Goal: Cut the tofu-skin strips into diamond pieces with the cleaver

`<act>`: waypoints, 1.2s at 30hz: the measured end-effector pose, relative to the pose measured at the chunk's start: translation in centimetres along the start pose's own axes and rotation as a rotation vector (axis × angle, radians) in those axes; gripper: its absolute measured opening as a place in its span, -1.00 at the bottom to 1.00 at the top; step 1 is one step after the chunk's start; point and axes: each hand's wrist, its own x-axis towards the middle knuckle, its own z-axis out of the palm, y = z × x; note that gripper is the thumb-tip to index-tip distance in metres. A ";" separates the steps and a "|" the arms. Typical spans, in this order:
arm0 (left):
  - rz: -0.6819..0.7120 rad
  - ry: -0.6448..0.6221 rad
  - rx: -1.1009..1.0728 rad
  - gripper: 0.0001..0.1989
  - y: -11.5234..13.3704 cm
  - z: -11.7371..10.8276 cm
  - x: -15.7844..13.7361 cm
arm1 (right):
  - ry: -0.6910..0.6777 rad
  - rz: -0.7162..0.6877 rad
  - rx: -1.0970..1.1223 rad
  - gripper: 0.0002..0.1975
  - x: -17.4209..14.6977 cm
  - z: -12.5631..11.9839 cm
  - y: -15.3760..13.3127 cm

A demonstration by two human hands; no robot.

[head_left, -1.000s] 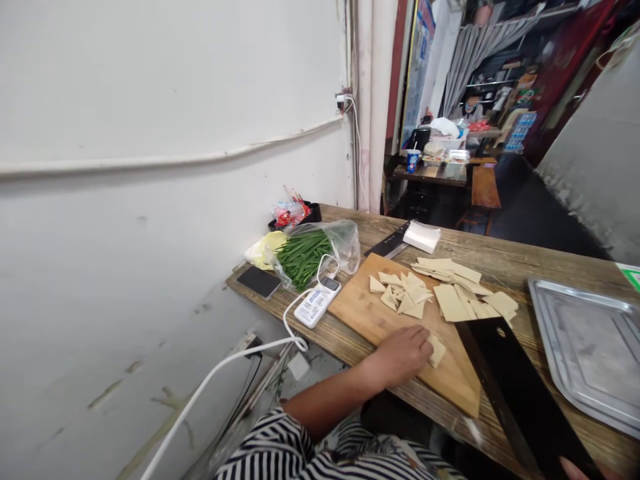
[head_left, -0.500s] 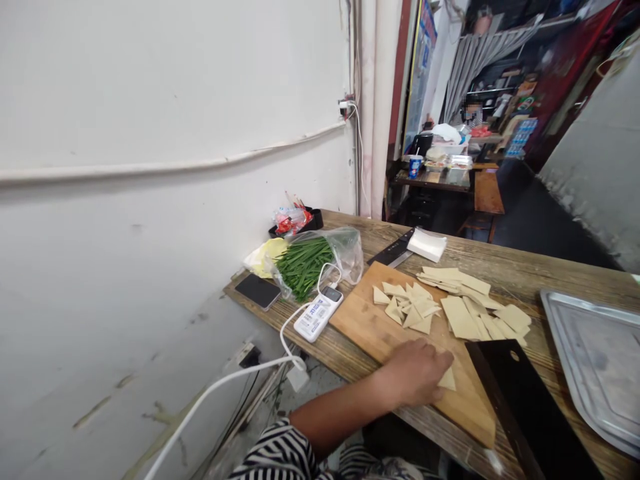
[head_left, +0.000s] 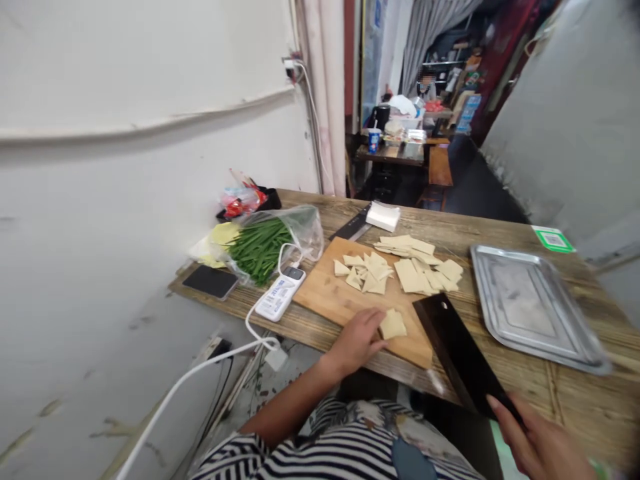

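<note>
My left hand is at the near side of the wooden cutting board. Its thumb and fingers close about the left edge of a flat, pale piece of what looks like dried tofu. My right hand grips the handle of a large dark cleaver, whose blade slants up to the board's right side. Farther back on the board lies a pile of cut triangular pieces. Uncut slices lie in a stack to the right of it.
A metal tray stands on the right of the wooden table. Bagged green chives, a phone and a white power strip with cable are at left. Another knife lies behind the board beside white napkins.
The view has shifted, bringing my right hand on the cleaver handle into sight. My left hand now sits left of the tofu piece, leaving more of it uncovered.
</note>
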 end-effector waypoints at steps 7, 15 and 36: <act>0.051 0.064 0.030 -0.58 0.6 1.4 0.2 | -0.049 0.025 0.049 -0.56 -0.6 -0.9 -1.3; 0.047 -0.018 0.032 -0.52 0.2 1.4 1.0 | -0.049 -0.051 -0.021 -0.55 -0.5 -1.1 -1.4; 0.338 0.336 0.280 -0.73 -1.1 4.0 -1.4 | -0.141 -0.492 -0.322 -0.56 5.2 -2.6 -5.9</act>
